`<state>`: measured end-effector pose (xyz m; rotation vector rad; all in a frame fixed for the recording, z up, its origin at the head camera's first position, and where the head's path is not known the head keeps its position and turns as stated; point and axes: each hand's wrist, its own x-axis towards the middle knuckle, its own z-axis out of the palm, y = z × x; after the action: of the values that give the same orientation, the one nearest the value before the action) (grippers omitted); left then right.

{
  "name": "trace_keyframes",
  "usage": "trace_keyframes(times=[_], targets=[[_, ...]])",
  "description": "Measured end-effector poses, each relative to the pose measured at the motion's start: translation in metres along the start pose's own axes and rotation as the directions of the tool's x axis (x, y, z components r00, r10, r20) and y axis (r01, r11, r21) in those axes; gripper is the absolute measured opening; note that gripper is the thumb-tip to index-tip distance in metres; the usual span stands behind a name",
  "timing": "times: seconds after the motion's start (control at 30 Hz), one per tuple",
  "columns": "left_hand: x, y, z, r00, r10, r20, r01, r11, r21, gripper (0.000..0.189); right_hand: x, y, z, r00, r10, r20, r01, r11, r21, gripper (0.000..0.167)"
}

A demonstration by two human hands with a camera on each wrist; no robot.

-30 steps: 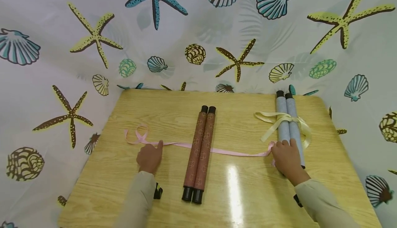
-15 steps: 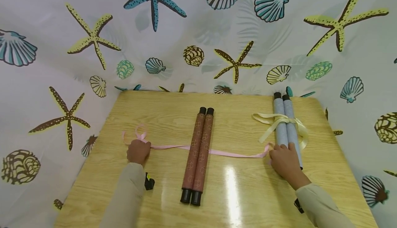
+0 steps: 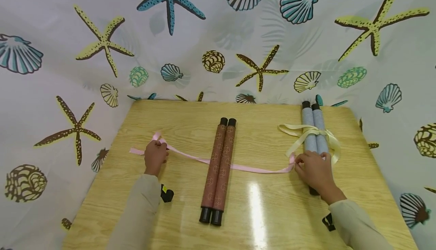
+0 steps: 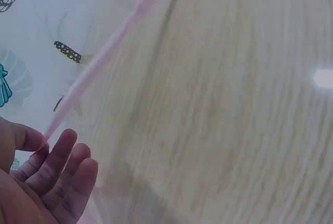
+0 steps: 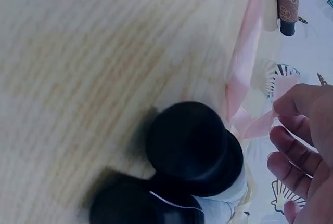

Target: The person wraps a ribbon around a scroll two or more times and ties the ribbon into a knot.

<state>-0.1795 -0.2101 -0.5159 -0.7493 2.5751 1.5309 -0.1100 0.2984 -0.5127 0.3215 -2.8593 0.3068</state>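
Note:
A pink ribbon runs across the table beneath two brown patterned rolls with black ends, which lie side by side. My left hand pinches the ribbon near its left end, between thumb and forefinger. In the left wrist view the pink band stretches up from those fingertips, raised off the wood. Over on the right, my right hand pinches the other end between thumb and finger, beside two pale blue rolls. The right wrist view has that ribbon end bent at the fingertips, near black roll ends.
A cream ribbon is tied in a bow round the blue rolls. The wooden table backs onto a cloth printed with shells and starfish. Small black devices sit at both wrists.
My left hand went left along the ribbon, then took hold near its end and lifted it. My right hand stayed near the blue rolls and raised its ribbon end slightly.

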Motion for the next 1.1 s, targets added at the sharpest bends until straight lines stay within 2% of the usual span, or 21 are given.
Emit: trace_keyframes(times=[0.1,0.23,0.33,0.47,0.53,0.6,0.67,0.77,0.8,0.9,1.0,1.03,1.1], targets=[[0.002,0.008,-0.001,0.999,0.037,-0.018,-0.038,0.999,-0.016,0.014,0.003,0.002,-0.002,1.000,0.016,0.000,-0.016,1.000,0.015,0.006],[0.004,0.020,-0.005,0.998,0.054,-0.026,-0.055,0.998,-0.023,0.017,0.004,0.002,-0.006,1.000,0.026,0.000,-0.025,0.999,0.020,0.006],[0.006,0.030,-0.006,0.998,0.068,-0.010,-0.069,0.993,-0.095,0.018,0.004,0.001,-0.007,0.999,0.036,-0.007,-0.035,0.999,0.040,0.005],[0.008,0.043,-0.005,0.994,0.090,0.061,-0.072,0.967,-0.243,0.011,0.007,0.000,-0.009,0.996,0.082,-0.036,-0.075,0.983,0.165,0.005],[0.008,0.050,-0.004,0.990,0.100,0.098,-0.067,0.954,-0.294,0.009,0.012,-0.001,-0.012,0.992,0.112,-0.065,-0.091,0.961,0.263,0.006],[0.007,0.057,-0.003,0.986,0.113,0.125,-0.068,0.945,-0.321,0.008,0.018,-0.002,-0.017,0.987,0.147,-0.066,-0.113,0.924,0.365,0.008],[0.005,0.064,-0.002,0.981,0.130,0.141,-0.075,0.936,-0.343,0.010,0.027,-0.003,-0.023,0.984,0.170,-0.053,-0.125,0.872,0.473,0.012],[0.004,0.074,0.000,0.973,0.167,0.159,-0.100,0.927,-0.361,0.014,0.041,-0.004,-0.033,0.983,0.182,0.003,-0.140,0.748,0.649,0.019],[0.003,0.077,0.001,0.970,0.180,0.163,-0.110,0.923,-0.368,0.015,0.046,-0.005,-0.036,0.985,0.171,0.025,-0.138,0.694,0.707,0.021],[0.001,0.084,0.002,0.959,0.226,0.171,-0.148,0.914,-0.379,0.018,0.062,-0.009,-0.046,0.987,0.125,0.100,-0.150,0.500,0.853,0.021],[-0.001,0.092,0.003,0.951,0.264,0.163,-0.185,0.904,-0.386,0.019,0.076,-0.016,-0.056,0.984,0.079,0.162,-0.179,0.344,0.922,0.019],[-0.002,0.095,0.004,0.948,0.275,0.160,-0.196,0.900,-0.389,0.018,0.081,-0.018,-0.059,0.984,0.066,0.165,-0.178,0.309,0.934,0.018],[-0.004,0.099,0.004,0.944,0.294,0.149,-0.217,0.894,-0.392,0.017,0.089,-0.022,-0.064,0.986,0.055,0.156,-0.165,0.274,0.947,0.016]])
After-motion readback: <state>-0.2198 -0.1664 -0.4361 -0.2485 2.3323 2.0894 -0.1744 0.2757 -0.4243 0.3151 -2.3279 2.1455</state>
